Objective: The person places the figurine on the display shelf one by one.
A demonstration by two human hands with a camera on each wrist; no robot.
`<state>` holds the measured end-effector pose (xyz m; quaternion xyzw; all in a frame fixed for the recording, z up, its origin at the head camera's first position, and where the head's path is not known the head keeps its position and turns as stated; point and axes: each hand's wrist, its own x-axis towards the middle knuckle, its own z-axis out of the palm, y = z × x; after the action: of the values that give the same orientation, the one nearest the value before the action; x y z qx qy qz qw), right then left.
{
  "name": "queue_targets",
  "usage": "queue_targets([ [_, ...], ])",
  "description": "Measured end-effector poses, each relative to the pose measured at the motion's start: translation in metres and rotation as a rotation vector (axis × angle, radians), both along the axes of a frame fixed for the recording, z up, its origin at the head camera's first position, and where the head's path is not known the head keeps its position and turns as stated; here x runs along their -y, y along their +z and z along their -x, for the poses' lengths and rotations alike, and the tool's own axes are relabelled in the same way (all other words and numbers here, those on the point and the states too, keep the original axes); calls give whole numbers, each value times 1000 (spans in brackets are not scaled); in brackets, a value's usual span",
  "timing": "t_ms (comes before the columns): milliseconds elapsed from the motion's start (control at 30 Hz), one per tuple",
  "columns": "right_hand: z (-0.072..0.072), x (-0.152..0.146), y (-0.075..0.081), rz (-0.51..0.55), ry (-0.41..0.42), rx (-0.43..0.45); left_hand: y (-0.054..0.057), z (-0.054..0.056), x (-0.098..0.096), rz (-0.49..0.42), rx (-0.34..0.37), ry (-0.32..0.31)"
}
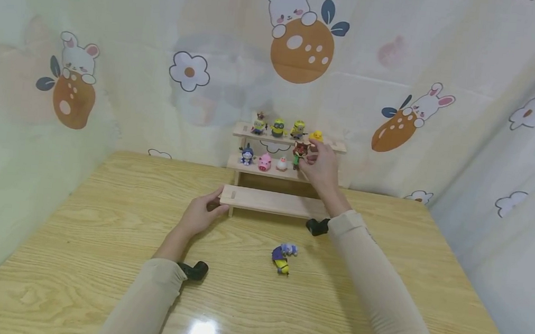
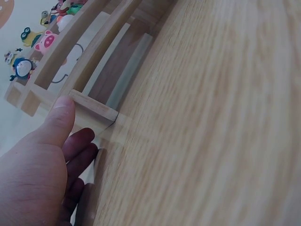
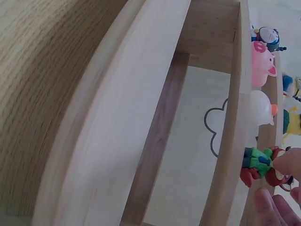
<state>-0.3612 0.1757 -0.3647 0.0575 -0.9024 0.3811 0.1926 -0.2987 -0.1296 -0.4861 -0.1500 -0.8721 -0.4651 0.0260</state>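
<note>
My right hand (image 1: 321, 166) pinches a fox figurine (image 1: 299, 151) in a green top by its head, thumb on one side and fingers on the other. The fox's feet are right at the middle tier (image 1: 241, 166) of a wooden stepped shelf, beside a white chick figurine (image 1: 282, 163). In the right wrist view the fox (image 3: 257, 160) appears sideways, partly covered by fingertips. At the left end of the lowest tier (image 1: 274, 201) is my left hand (image 1: 199, 214). Its thumb (image 2: 62, 113) touches the plank's end, the other fingers loosely bent beside the leg.
Several yellow minion figurines (image 1: 278, 128) and a yellow duck (image 1: 316, 136) stand on the top tier. The middle tier also bears a blue figurine (image 1: 247, 155) and a pink pig (image 1: 264, 162). Two small figurines (image 1: 281, 261) lie on the table (image 1: 101, 216) in front. A patterned curtain (image 1: 135, 97) hangs behind.
</note>
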Motion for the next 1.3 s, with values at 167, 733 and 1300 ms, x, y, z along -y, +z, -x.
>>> queue_targets([
  [167,-15,-5,5,36,-2,-45,-1,2,0,-1,-6,-4],
  [733,-117,-8,-26,-448,664,435,0,3,3,-7,-5,11],
  [1300,-130,3,-55,-643,651,364,-3,1,-1,20,13,15],
])
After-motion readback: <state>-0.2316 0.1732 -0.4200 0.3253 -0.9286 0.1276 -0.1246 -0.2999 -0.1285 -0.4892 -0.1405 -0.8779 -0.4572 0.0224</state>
